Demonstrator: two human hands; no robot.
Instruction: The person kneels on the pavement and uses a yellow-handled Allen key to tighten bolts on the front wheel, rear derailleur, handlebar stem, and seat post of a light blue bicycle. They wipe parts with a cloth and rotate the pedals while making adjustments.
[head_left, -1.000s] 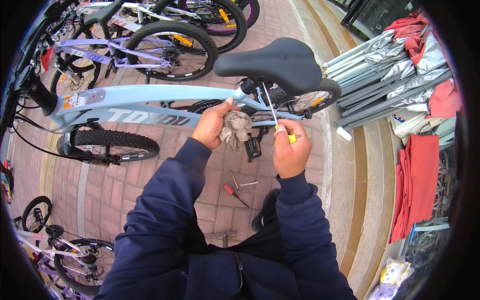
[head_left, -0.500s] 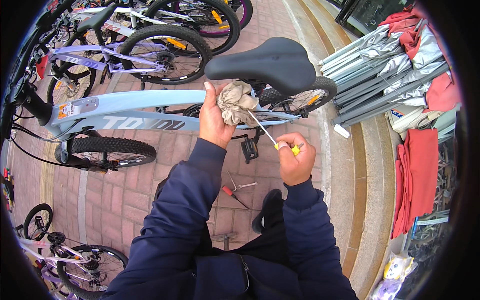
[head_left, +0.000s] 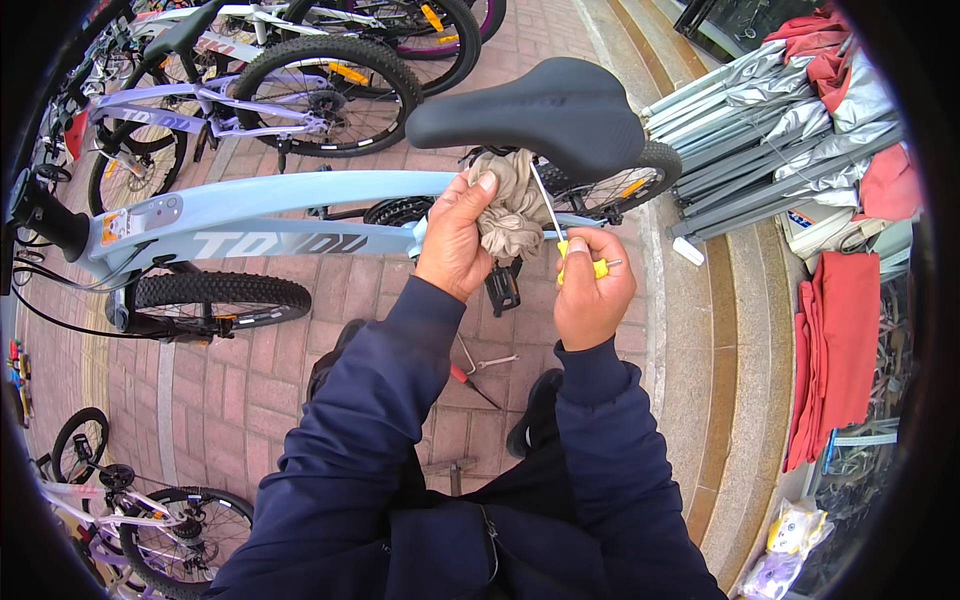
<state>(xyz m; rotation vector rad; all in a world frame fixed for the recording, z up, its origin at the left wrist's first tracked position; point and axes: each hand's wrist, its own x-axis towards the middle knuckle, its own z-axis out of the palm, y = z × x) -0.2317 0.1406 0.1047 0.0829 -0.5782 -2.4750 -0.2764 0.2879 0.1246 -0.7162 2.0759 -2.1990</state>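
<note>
My left hand [head_left: 455,230] grips a crumpled beige cloth [head_left: 515,215] just under the black saddle [head_left: 525,115] of a pale blue bicycle [head_left: 275,190]. My right hand [head_left: 592,285] is closed on a yellow-handled tool [head_left: 604,269]. Its long metal shaft [head_left: 543,192] points up along the cloth's right side to the underside of the saddle, where I cannot make out whether the tip touches anything. Part of the frame and seat post is hidden behind the cloth and left hand. A pedal [head_left: 503,290] hangs below.
Parked bicycles [head_left: 327,100] fill the upper left, and a pink one [head_left: 180,530] stands at lower left. A red-handled tool [head_left: 460,375] and wrench [head_left: 498,361] lie on the paving by my feet. Folded canopy poles [head_left: 760,160], red fabric [head_left: 835,350] and stone steps [head_left: 720,420] are at right.
Since half a second ago my left hand and cloth have shifted right. My right hand has risen slightly, and the tool's shaft is steeper, its tip higher toward the saddle.
</note>
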